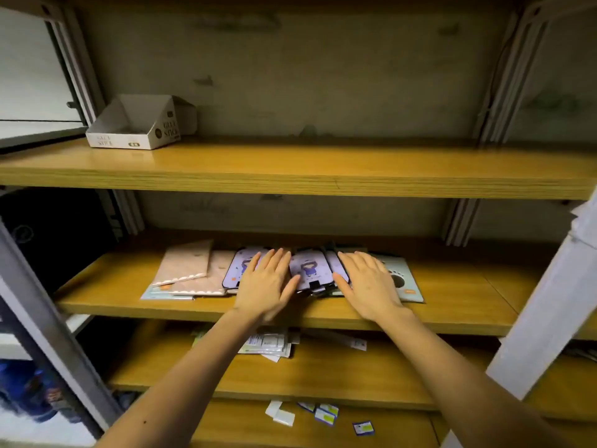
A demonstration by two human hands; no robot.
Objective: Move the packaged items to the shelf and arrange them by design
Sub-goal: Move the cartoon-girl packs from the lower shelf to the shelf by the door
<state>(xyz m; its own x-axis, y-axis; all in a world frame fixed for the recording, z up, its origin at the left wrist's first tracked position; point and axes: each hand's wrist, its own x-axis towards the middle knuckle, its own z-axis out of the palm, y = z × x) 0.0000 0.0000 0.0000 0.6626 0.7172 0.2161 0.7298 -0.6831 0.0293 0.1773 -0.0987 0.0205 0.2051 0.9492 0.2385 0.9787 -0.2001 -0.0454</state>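
I read the pose so: left arm (206,367) and right arm (436,367) stretched forward, bare — left hand (265,286) and right hand (371,286) palm-down, fingers straight, thumbs inward.

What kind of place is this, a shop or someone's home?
Probably a stationery shop or its stockroom: plain wooden shelves, a cardboard display box marked glue stick, and many flat packaged items in repeated designs.
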